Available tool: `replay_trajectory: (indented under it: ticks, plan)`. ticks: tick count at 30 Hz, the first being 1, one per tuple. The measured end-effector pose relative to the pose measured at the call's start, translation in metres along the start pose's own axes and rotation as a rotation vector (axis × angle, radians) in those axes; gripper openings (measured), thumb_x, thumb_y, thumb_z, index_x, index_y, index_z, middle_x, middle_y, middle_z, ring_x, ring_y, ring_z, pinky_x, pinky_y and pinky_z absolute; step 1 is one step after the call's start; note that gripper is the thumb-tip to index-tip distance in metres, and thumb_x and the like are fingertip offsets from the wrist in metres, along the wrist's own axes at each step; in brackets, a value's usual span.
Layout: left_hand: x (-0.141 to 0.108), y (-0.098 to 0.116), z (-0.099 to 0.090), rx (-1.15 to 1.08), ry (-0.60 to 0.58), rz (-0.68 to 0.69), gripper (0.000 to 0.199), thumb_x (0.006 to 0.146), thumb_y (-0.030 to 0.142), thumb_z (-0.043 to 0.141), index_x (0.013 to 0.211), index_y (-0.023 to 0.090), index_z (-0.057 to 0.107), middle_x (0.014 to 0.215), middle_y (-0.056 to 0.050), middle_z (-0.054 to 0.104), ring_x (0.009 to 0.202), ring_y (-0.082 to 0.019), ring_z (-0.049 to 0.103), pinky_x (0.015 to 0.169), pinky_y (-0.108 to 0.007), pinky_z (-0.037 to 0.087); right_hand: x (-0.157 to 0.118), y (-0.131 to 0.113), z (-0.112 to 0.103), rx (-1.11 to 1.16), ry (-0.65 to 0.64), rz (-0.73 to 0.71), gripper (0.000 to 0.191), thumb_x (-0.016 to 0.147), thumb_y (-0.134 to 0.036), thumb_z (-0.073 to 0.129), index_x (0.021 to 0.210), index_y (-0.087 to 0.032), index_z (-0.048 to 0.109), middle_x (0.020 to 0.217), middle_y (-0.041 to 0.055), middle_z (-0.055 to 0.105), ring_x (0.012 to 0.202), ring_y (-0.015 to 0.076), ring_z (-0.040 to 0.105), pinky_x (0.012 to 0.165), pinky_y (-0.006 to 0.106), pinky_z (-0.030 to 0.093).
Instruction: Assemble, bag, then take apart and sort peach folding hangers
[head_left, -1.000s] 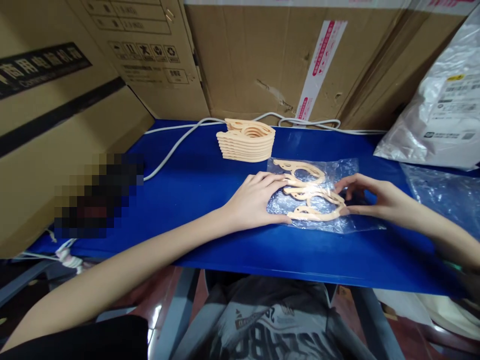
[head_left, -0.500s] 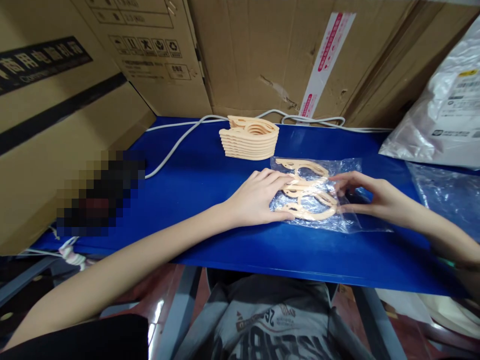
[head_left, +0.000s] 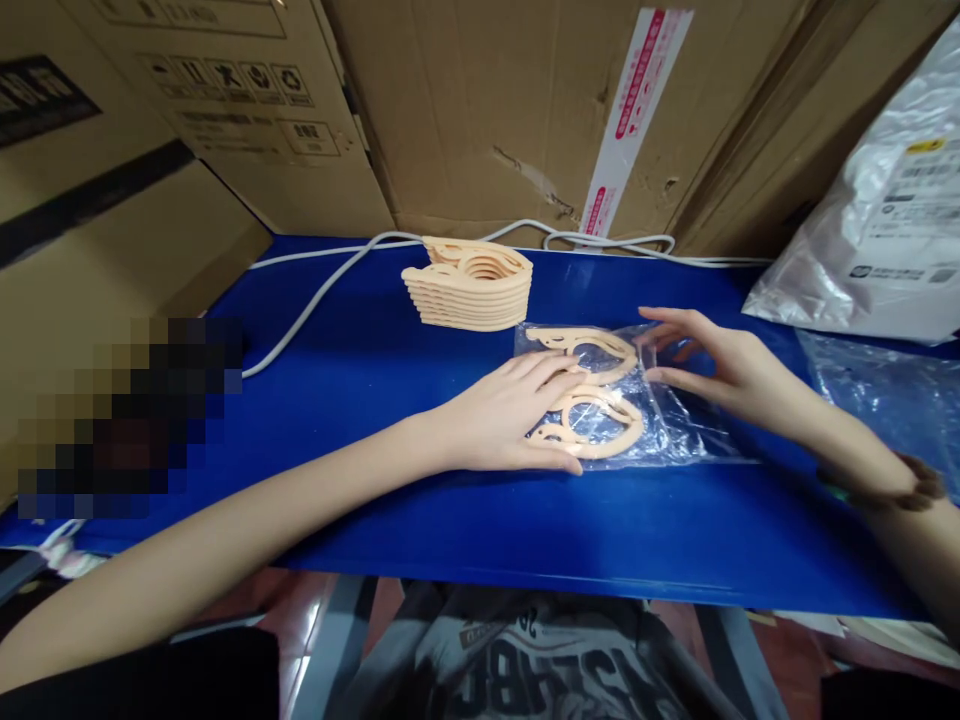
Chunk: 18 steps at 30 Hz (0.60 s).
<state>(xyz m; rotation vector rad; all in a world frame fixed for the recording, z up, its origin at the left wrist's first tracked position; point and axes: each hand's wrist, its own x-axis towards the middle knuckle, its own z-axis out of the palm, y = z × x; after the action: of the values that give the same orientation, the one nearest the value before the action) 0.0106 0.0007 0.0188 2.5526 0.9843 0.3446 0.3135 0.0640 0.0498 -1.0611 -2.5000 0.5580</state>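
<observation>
Pressing lightly should steady the clear bag (head_left: 661, 432): my left hand (head_left: 504, 412) spreads over it, my right hand (head_left: 718, 356) half-open, empty.

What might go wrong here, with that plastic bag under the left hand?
The clear bag looks thin, so it might crease or tear where the left hand rests on it. The stack of peach-coloured pieces stands close behind the bag, so a push that way could knock it over.
</observation>
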Motion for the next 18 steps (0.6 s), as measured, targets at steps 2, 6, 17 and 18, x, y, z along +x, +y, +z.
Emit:
replay_trajectory:
  ticks: [2, 6, 17, 18]
  plan:
    - [-0.002, -0.003, 0.004, -0.023, 0.008, 0.011, 0.099, 0.088, 0.074, 0.063, 0.159, 0.01, 0.036, 0.165, -0.02, 0.039, 0.156, -0.032, 0.032, 0.128, -0.05, 0.028, -0.002, 0.003, 0.008, -0.015, 0.02, -0.048, 0.071, 0.095, -0.05, 0.067, 0.157, -0.025, 0.044, 0.137, 0.011, 0.069, 0.12, 0.0284, 0.068, 0.098, 0.047, 0.058]
    - [-0.006, -0.007, 0.005, -0.07, -0.001, 0.031, 0.092, 0.091, 0.068, 0.064, 0.161, 0.016, 0.035, 0.167, -0.018, 0.036, 0.157, -0.032, 0.031, 0.129, -0.053, 0.028, -0.01, 0.004, 0.02, -0.053, -0.029, -0.105, 0.075, 0.096, -0.046, 0.066, 0.163, -0.027, 0.035, 0.158, 0.0116, 0.052, 0.141, 0.0318, 0.054, 0.113, 0.056, 0.049]
    - [-0.009, -0.012, 0.003, -0.112, 0.004, 0.051, 0.093, 0.09, 0.07, 0.065, 0.157, 0.012, 0.039, 0.166, -0.02, 0.037, 0.157, -0.033, 0.032, 0.128, -0.052, 0.031, -0.016, -0.006, 0.015, 0.027, -0.083, -0.122, 0.08, 0.093, -0.048, 0.07, 0.163, -0.031, 0.035, 0.157, 0.009, 0.052, 0.141, 0.0311, 0.054, 0.114, 0.055, 0.049]
    - [-0.009, -0.013, 0.003, -0.108, 0.0, 0.049, 0.094, 0.089, 0.071, 0.065, 0.157, 0.012, 0.039, 0.166, -0.02, 0.037, 0.157, -0.033, 0.032, 0.128, -0.052, 0.031, -0.016, -0.006, 0.015, 0.037, -0.082, -0.128, 0.083, 0.091, -0.049, 0.072, 0.163, -0.032, 0.036, 0.157, 0.0088, 0.052, 0.141, 0.0313, 0.054, 0.113, 0.054, 0.049]
